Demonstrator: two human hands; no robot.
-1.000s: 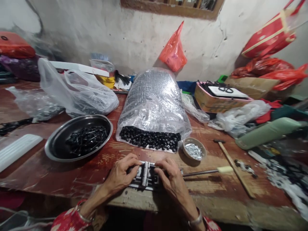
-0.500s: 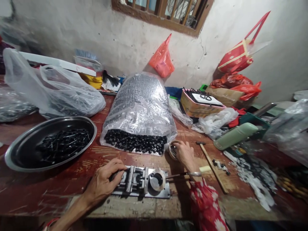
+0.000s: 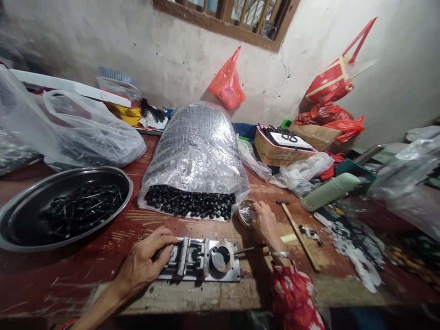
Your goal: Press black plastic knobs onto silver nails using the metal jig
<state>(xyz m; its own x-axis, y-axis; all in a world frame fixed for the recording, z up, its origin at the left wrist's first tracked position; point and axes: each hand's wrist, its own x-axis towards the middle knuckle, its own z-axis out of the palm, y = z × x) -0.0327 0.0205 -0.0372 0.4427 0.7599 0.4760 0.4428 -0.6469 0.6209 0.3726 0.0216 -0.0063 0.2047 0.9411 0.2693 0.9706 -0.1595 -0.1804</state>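
On the bench's front edge lies a metal jig with raised bars and a round ring. My left hand is closed over the jig's left end, thumb and fingers bent around it. A lever-like rod reaches from the ring side to below my right wrist. My right hand is at the right rim of a small round bowl holding thin silvery metal pieces. Its fingertips are pinched together; whatever they hold is hidden. Behind the jig, a big plastic sack spills small black round parts.
A steel basin of black parts with metal shanks stands left, below white plastic bags. Rightward lie a hammer, a pale green bottle and white scraps. A box stands at the back right.
The view has turned slightly right. My right fingers have drawn back toward the bowl's right rim, so more of the metal pieces show. My left hand stays at the jig.
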